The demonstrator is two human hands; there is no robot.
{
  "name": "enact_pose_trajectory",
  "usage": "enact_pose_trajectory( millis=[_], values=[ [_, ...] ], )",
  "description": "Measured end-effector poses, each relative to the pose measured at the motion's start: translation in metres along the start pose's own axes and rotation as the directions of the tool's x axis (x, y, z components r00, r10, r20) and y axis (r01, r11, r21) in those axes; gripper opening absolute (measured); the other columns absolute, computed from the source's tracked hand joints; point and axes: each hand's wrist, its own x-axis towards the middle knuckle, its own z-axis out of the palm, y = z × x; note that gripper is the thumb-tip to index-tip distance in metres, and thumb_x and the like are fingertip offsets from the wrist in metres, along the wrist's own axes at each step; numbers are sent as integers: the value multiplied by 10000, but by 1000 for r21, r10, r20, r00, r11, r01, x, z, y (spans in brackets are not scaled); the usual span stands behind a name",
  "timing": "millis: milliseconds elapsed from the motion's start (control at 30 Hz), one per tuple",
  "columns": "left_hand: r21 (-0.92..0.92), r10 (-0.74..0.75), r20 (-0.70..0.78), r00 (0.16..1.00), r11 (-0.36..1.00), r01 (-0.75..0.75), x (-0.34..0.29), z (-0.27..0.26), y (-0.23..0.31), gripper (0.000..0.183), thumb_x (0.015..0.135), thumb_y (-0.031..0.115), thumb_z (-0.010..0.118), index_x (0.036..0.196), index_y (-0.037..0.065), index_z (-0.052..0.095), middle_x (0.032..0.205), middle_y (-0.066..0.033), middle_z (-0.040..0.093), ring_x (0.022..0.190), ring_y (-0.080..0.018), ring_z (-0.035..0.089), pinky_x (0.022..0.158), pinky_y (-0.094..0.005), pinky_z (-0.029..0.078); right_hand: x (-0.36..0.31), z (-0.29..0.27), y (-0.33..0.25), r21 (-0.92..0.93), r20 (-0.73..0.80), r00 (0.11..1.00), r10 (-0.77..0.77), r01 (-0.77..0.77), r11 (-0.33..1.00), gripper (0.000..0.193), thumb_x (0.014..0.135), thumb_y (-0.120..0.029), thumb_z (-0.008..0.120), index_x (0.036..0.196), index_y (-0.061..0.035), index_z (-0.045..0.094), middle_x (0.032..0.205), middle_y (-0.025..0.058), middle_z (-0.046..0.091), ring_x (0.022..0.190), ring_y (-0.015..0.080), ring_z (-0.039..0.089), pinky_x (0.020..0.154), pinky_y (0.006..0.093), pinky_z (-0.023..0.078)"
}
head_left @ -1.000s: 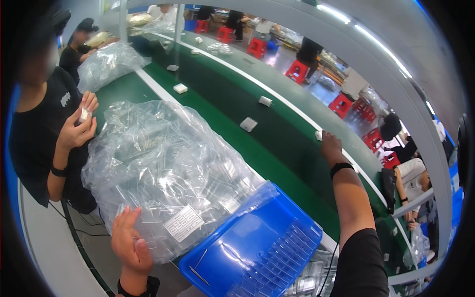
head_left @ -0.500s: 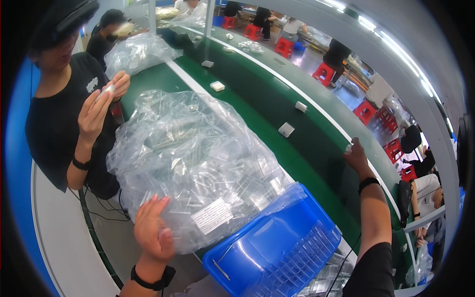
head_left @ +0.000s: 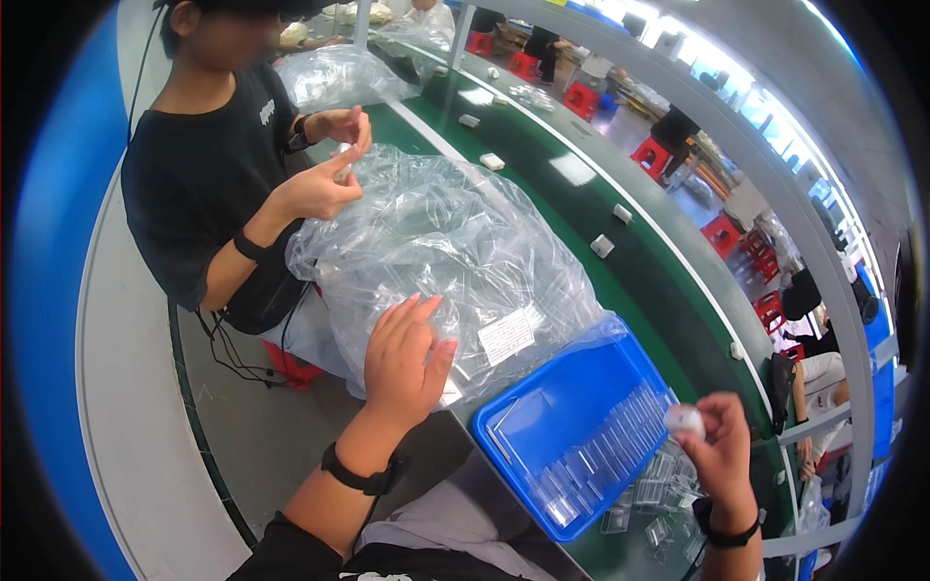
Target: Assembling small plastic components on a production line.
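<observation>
My right hand (head_left: pixel 725 447) pinches a small white rounded case (head_left: pixel 685 419) between thumb and fingers, just past the right edge of a blue plastic bin (head_left: pixel 572 395). Rows of clear plastic pieces (head_left: pixel 605 447) lie in the bin. Fingers stretched and apart, my left hand (head_left: pixel 407 363) holds nothing; it is at the near side of a large clear plastic bag (head_left: pixel 446 242) with a white label (head_left: pixel 506 336). Whether its fingertips touch the bag I cannot tell.
Small white cases (head_left: pixel 602 246) lie spaced along the green conveyor belt (head_left: pixel 557 208). Loose clear plastic pieces (head_left: pixel 659 484) are scattered beside the bin. At the left, a co-worker's hands (head_left: pixel 334 174) hold a small white thing. Red stools (head_left: pixel 722 235) stand beyond the belt.
My right hand has come back from the belt's far edge toward the bin with the white case. My left hand remains open by the bag. The whole view has shifted.
</observation>
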Motion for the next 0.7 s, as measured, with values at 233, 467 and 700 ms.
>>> enact_pose_trajectory(
  millis=[233, 467, 700],
  values=[
    [-37, 116, -30, 993, 992, -117, 1, -7, 11, 303, 1011, 241, 598, 847, -10, 548, 1420, -294, 559, 1248, -490, 578, 1110, -555, 397, -122, 31, 7, -15, -56, 986, -157, 156, 988, 363, 664, 97, 845, 964, -6, 669, 1073, 222, 745, 1043, 308, 723, 890, 396, 573],
    [-743, -118, 667, 736, -29, 669, -79, -40, 96, 198, 1011, 72, 528, 1179, -13, 588, 1392, -270, 570, 959, -258, 718, 782, -396, 623, -161, 86, 7, 215, -301, 953, 15, 53, 975, 349, 640, 109, 842, 956, -20, 774, 1148, 175, 677, 1003, 242, 695, 851, 340, 571],
    [-685, 248, 694, 676, 517, 513, -102, -40, 146, 415, 960, 77, 691, 1368, 37, 626, 1173, -116, 613, 1002, -203, 613, 875, -316, 511, -162, 103, 14, -146, -107, 988, -109, 93, 985, 369, 651, 8, 926, 980, -11, 759, 933, 108, 731, 841, 199, 715, 701, 291, 573]
  ],
)
